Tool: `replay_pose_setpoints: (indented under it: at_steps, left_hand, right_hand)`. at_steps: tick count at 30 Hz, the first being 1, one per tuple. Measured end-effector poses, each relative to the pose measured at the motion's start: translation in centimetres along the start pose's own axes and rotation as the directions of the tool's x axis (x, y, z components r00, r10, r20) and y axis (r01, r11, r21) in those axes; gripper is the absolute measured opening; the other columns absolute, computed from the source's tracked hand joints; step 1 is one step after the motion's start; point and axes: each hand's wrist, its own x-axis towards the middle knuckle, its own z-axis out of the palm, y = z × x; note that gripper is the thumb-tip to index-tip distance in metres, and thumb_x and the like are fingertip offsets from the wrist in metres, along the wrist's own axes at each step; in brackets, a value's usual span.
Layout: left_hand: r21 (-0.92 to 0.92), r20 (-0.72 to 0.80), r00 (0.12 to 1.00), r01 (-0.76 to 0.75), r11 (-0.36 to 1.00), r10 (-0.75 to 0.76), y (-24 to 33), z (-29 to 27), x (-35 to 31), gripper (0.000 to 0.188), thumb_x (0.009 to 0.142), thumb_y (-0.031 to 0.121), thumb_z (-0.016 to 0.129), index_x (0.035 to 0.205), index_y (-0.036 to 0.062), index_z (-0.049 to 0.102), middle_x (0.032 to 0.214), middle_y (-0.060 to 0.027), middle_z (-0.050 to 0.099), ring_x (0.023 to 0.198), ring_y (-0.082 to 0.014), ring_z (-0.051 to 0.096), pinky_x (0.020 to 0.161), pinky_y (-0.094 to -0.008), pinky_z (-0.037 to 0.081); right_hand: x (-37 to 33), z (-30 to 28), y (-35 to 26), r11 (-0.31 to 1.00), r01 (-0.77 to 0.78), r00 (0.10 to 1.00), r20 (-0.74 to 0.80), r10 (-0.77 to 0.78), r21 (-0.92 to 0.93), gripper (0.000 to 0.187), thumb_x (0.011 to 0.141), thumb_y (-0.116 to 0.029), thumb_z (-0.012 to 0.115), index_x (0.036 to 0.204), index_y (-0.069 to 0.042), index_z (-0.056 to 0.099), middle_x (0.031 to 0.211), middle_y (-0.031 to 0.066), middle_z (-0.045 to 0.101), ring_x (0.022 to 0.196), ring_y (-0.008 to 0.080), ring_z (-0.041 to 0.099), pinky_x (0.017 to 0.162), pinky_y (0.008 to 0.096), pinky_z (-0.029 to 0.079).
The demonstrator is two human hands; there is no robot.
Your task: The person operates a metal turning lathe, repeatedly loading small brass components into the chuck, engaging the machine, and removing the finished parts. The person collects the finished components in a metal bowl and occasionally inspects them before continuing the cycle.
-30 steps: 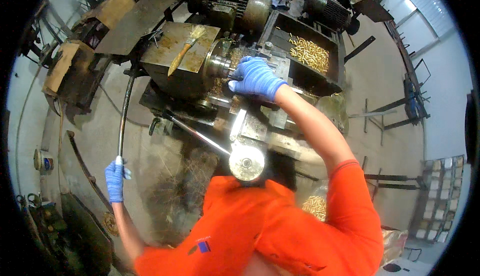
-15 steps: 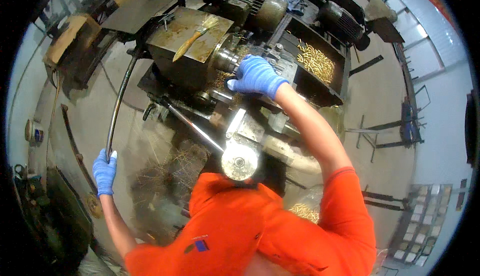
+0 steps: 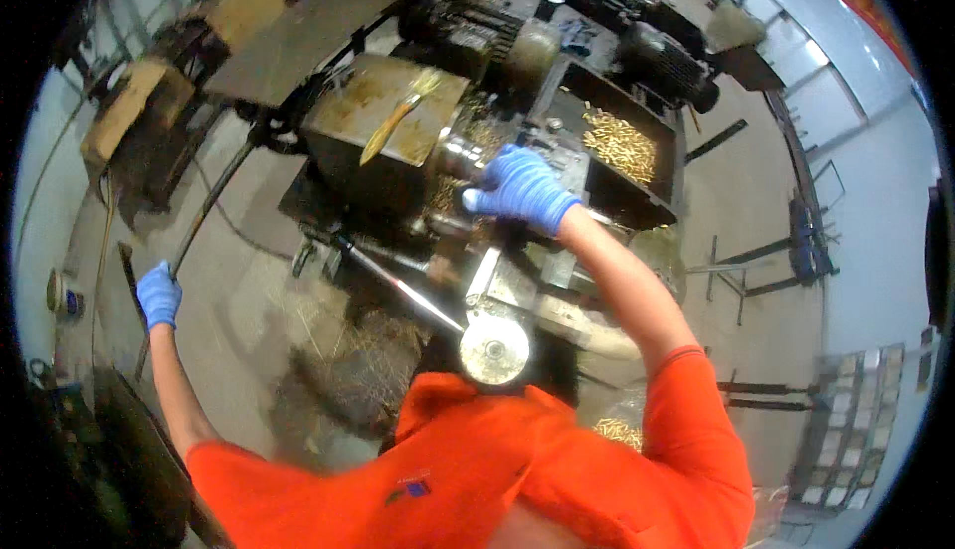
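Note:
My left hand (image 3: 159, 295), in a blue knit glove, is closed around the lower part of a long dark lever (image 3: 211, 201). That lever slants up to the left side of the metal headstock (image 3: 323, 146) of a small lathe. In a matching glove, my right hand (image 3: 524, 191) is at the lathe's round metal chuck (image 3: 461, 156), just to its right. Its fingers curl downward and the whitish thumb tip points left. Whatever lies under those fingers is hidden. A wooden-handled brush (image 3: 390, 131) with pale bristles rests on top of the headstock.
A dark metal tray (image 3: 665, 213) holds many small brass pieces (image 3: 619, 146) beyond my right hand. Nearest my body are a round metal disc (image 3: 494, 348) and a slanting rod (image 3: 403, 282). More brass pieces (image 3: 619, 433) lie beside my right side. Electric motors (image 3: 662, 57) stand at the back.
My left hand has swung outward to the left and slightly up, and the lever has tilted with it. My right hand stays beside the chuck. The whole view has shifted a little.

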Motion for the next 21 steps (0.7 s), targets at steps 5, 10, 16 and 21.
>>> replay_pose_setpoints:
  at_steps: [5, 10, 16, 21]
  left_hand:
    - [-0.655, -0.455, 0.845, -0.102, 0.749, -0.282, 11.9, -3.7, -0.2, 0.034, 0.087, 0.023, 0.055, 0.114, 0.0037, 0.058, 0.100, -0.0146, 0.064, 0.087, -0.0313, 0.061, 0.079, -0.0367, 0.048]
    - [-0.587, 0.367, 0.926, 0.155, 0.795, 0.091, 23.2, 6.3, -2.4, 0.037, 0.075, 0.031, 0.063, 0.098, 0.0025, 0.060, 0.095, -0.0171, 0.064, 0.088, -0.0339, 0.061, 0.078, -0.0424, 0.047]
    - [-0.244, 0.279, 0.934, -0.155, 0.957, 0.222, 22.5, 9.3, 0.9, 0.026, 0.074, 0.030, 0.062, 0.089, 0.0087, 0.064, 0.084, -0.0135, 0.065, 0.086, -0.0300, 0.062, 0.075, -0.0390, 0.048]
    - [-0.189, 0.218, 0.964, -0.112, 0.976, 0.153, 22.5, 7.8, 4.1, 0.020, 0.075, 0.020, 0.062, 0.090, 0.0085, 0.066, 0.089, -0.0108, 0.066, 0.090, -0.0279, 0.061, 0.077, -0.0400, 0.048]
  right_hand:
    - [-7.6, 0.2, 2.3, 0.979, 0.191, 0.793, -0.599, -0.111, 0.072, 0.034, 0.070, -0.042, 0.065, 0.076, -0.008, 0.068, 0.088, 0.0092, 0.064, 0.090, 0.0290, 0.056, 0.086, 0.0378, 0.041]
    - [-19.5, 2.8, 8.2, 0.990, -0.053, 0.769, -0.627, 0.124, 0.132, 0.022, 0.068, -0.029, 0.071, 0.073, -0.008, 0.066, 0.086, 0.0088, 0.062, 0.087, 0.0285, 0.056, 0.079, 0.0378, 0.045]
    - [-31.8, 6.7, 11.3, 0.839, -0.468, 0.689, -0.480, 0.543, 0.276, 0.029, 0.067, -0.040, 0.069, 0.069, -0.011, 0.067, 0.073, 0.0107, 0.062, 0.077, 0.0294, 0.057, 0.073, 0.0393, 0.045]
    - [-34.4, 7.0, 14.0, 0.724, -0.682, 0.640, -0.391, 0.662, 0.108, 0.035, 0.069, -0.047, 0.064, 0.072, -0.013, 0.070, 0.069, 0.0138, 0.062, 0.076, 0.0306, 0.058, 0.072, 0.0413, 0.046]
